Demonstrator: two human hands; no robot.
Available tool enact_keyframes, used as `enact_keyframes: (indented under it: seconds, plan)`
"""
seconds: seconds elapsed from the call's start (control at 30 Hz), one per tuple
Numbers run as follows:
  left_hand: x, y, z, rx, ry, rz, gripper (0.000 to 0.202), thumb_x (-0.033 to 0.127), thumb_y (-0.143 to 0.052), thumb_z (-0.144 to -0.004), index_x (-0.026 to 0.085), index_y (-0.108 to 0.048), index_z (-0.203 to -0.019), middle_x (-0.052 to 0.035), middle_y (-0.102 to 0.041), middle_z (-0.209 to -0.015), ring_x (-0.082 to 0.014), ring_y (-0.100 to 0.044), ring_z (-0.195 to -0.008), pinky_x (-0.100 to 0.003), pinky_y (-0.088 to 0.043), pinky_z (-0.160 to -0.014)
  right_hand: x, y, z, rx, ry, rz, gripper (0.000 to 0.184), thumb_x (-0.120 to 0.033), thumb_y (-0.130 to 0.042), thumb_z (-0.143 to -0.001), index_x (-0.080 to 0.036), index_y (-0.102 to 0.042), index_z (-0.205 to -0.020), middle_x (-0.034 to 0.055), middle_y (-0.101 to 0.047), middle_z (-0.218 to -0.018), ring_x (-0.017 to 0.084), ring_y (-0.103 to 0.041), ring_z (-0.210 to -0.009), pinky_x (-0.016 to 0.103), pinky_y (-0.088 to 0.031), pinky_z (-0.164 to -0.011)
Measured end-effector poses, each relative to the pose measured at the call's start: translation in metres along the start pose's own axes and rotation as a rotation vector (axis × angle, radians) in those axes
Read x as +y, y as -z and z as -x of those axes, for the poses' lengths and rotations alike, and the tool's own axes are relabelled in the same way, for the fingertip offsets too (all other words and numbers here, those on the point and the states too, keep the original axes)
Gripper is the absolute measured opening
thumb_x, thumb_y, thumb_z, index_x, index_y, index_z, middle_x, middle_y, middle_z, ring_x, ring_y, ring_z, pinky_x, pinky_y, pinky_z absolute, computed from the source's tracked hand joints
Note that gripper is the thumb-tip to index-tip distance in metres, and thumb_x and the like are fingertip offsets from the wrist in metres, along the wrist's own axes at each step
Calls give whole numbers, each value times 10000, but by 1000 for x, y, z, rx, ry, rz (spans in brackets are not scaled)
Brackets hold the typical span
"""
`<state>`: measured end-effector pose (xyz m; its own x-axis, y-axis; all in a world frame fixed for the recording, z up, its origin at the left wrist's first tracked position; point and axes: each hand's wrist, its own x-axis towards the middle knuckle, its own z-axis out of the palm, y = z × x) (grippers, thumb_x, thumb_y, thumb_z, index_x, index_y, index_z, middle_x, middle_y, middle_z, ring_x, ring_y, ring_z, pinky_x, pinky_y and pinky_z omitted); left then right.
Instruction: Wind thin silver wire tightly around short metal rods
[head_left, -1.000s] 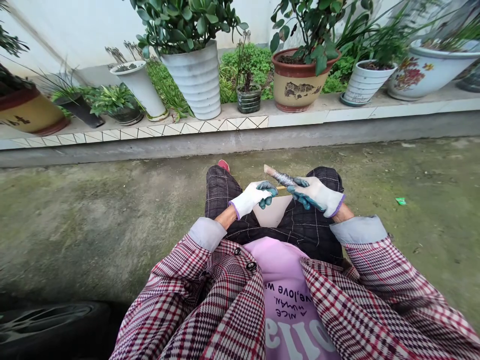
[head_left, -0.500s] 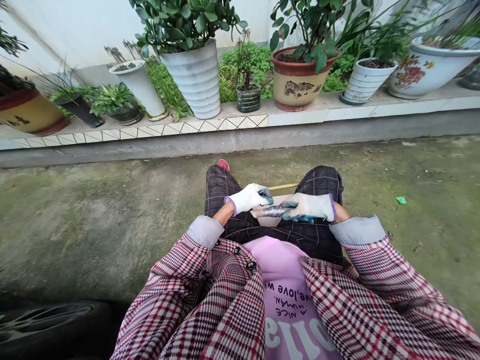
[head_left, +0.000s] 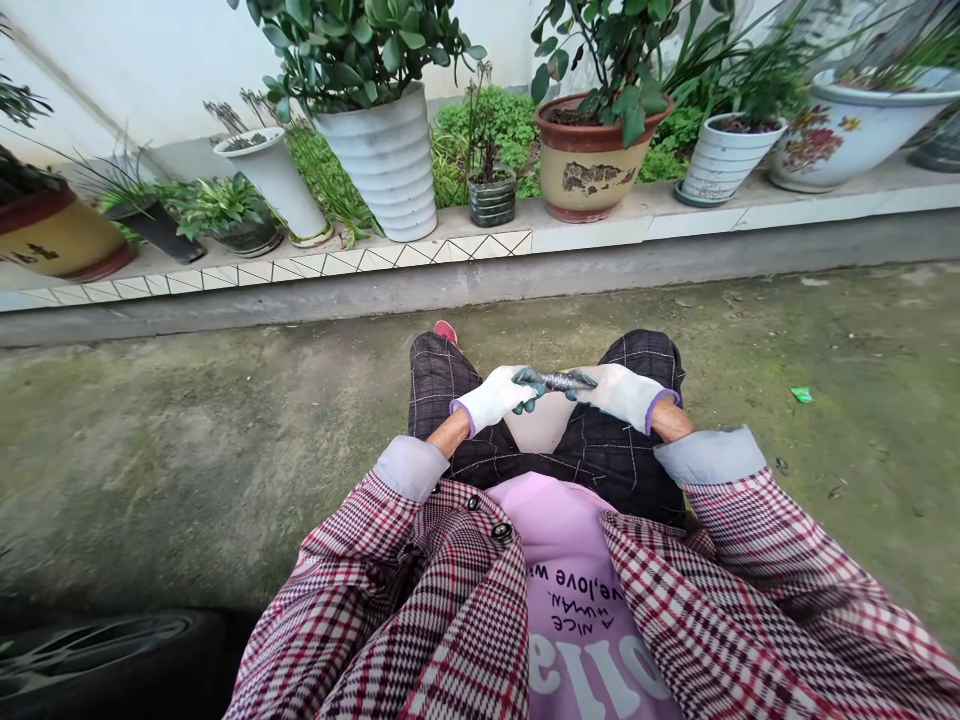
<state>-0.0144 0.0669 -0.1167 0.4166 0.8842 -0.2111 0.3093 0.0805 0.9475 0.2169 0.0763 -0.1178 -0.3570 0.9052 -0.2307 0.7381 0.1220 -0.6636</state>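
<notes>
Between my thighs I hold a short stick wound with silver wire (head_left: 556, 382), roughly level. My left hand (head_left: 508, 393), in a white glove with grey-green fingertips, is closed around its left end. On the other end, my right hand (head_left: 619, 389) in a matching glove is closed as well. Only the shiny wound middle shows; both ends are hidden by the gloves. Below the hands, a pale smooth surface (head_left: 541, 428) shows between my legs, and I cannot make out what it is.
A tiled ledge (head_left: 420, 256) runs across ahead, bearing several potted plants, among them a ribbed white pot (head_left: 386, 165) and a tan-and-red pot (head_left: 592, 170). A green scrap (head_left: 802, 395) lies on the concrete at right. A wheel (head_left: 97, 655) is at lower left.
The wire-wound stick has moved up and away from my body, with my right hand on it. My left hand, earlier above its left part, now grips that end.
</notes>
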Motion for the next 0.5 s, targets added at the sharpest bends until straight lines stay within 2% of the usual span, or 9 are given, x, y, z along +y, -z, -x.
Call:
enact_keyframes:
  seconds: [0.1, 0.17, 0.33, 0.43, 0.5]
  plan:
    - [3, -1, 1, 0, 7, 125, 94, 113, -576, -780, 97, -649, -836, 17, -578, -546, -54, -483, -452, -174, -374, -458, 3, 1, -5, 94, 37, 163, 187, -376, -664, -799, -190, -651, -816, 17, -636, -707, 146, -547, -635, 256, -384, -597]
    - [4, -1, 1, -2, 6, 183, 86, 114, -591, -780, 90, -650, -837, 13, -583, -544, -58, -499, -456, -176, -379, -458, -2, 2, -2, 126, 40, 135, 202, -387, -637, -811, -185, -644, -831, 12, -625, -700, 130, -525, -603, 244, -371, -558]
    - [-3, 1, -1, -59, -20, 268, 97, 148, -614, -777, 89, -658, -839, -1, -611, -568, -67, -517, -469, -196, -403, -484, -23, 5, 14, 73, -77, -303, 271, -429, -633, -823, -169, -629, -899, -25, -531, -598, 85, -429, -442, 216, -336, -393]
    - [-9, 3, -4, -91, -57, 264, 120, 178, -636, -766, 87, -672, -835, -10, -619, -591, -70, -535, -512, -200, -410, -521, -27, 8, 19, -20, -49, -563, 357, -471, -681, -793, -153, -625, -946, -14, -548, -624, 71, -413, -408, 209, -348, -342]
    - [-12, 5, -5, -78, -66, 237, 127, 191, -651, -750, 82, -678, -810, -8, -607, -591, -66, -520, -525, -198, -400, -529, -25, 9, 20, -108, -34, -625, 387, -486, -716, -754, -148, -627, -919, 3, -578, -639, 77, -441, -409, 212, -373, -331]
